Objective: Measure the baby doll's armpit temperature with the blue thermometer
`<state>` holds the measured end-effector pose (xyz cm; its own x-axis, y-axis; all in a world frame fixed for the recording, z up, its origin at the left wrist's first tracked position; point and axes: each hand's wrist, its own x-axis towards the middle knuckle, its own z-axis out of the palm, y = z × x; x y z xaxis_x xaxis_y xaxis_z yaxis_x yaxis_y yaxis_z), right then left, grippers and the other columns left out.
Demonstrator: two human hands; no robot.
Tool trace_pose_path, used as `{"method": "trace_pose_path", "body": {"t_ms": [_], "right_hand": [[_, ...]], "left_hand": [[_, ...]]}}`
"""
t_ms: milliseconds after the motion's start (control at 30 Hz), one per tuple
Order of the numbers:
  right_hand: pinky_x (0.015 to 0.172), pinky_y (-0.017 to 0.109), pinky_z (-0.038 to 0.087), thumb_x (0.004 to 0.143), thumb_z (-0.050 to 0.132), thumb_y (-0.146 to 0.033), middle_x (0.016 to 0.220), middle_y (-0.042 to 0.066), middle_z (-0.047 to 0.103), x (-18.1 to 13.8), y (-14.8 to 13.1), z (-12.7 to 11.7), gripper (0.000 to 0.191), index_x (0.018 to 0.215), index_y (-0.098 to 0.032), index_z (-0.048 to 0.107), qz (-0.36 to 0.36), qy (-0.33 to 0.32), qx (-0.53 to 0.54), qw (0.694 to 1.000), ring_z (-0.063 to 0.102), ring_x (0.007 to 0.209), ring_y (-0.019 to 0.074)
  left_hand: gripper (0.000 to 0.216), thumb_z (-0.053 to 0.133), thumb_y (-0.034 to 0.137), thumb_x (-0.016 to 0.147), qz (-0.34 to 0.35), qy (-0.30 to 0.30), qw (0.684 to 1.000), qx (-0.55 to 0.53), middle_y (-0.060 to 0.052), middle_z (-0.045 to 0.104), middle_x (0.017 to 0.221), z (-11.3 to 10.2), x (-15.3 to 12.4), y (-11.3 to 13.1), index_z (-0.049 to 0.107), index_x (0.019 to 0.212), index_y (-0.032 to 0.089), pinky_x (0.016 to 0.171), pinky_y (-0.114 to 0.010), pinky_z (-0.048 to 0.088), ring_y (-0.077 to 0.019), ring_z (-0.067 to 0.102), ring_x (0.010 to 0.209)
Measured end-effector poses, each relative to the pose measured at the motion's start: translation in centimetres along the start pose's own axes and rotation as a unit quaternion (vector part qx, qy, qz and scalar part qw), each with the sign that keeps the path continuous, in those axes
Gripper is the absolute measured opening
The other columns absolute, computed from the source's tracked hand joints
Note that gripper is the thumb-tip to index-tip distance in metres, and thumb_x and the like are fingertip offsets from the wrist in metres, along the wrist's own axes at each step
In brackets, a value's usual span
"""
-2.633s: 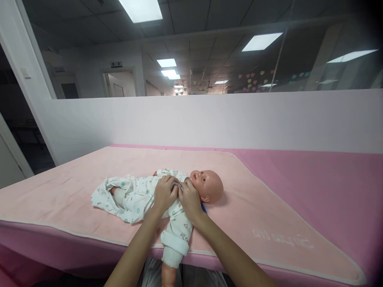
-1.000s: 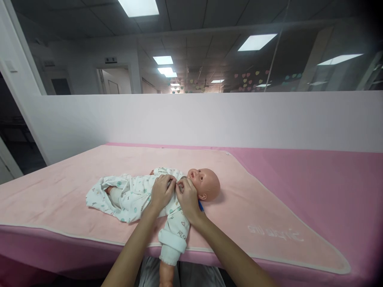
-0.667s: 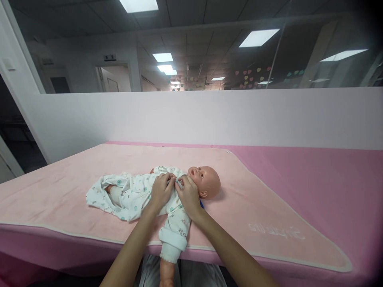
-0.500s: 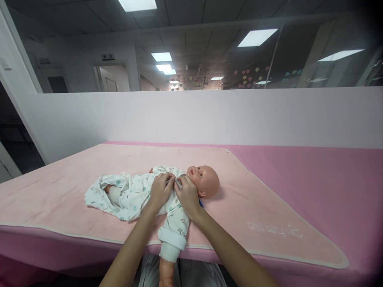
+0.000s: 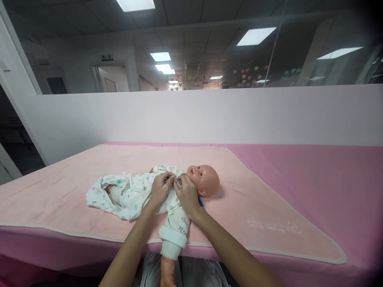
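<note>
A baby doll (image 5: 207, 180) lies on its back, head to the right, one arm hanging over the near table edge. It wears a white patterned outfit (image 5: 136, 189) with a rolled cuff on the near sleeve. At the doll's upper chest, just below the chin, my left hand (image 5: 162, 187) pinches the front of the outfit. Close beside it, my right hand (image 5: 186, 194) also has its fingertips closed on the cloth near the neckline. The exact bit of cloth or fastener between the fingers is too small to make out. Something blue (image 5: 200, 202) shows under the doll's neck.
Beneath the doll is a light pink mat (image 5: 263, 207) with pale edging and lettering, laid over a darker pink cover (image 5: 335, 183). A white low wall (image 5: 209, 117) with glass above stands behind the table. My legs (image 5: 191, 273) are at the near edge.
Both hands stay at the doll's neckline with hardly any movement. The whole view has shifted very slightly; the doll lies as before.
</note>
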<state>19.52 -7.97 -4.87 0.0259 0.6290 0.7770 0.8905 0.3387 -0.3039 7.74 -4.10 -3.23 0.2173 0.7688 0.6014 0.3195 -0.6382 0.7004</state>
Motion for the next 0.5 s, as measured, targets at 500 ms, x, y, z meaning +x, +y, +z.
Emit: {"method": "trace_pose_path", "body": {"t_ms": [500], "right_hand": [[0.059,0.023,0.038,0.083,0.043,-0.019,0.070,0.001,0.055,0.22,-0.18,-0.08,0.013,0.077,-0.018,0.055,0.007,0.009,0.041,0.999,0.049,0.064,0.0123]], "left_hand": [[0.025,0.053,0.036,0.077,-0.040,-0.005,0.997,-0.072,-0.003,0.069,0.085,-0.06,0.11,-0.41,0.066,0.087,0.018,0.078,-0.028,0.047,-0.0163,0.062,0.082]]}}
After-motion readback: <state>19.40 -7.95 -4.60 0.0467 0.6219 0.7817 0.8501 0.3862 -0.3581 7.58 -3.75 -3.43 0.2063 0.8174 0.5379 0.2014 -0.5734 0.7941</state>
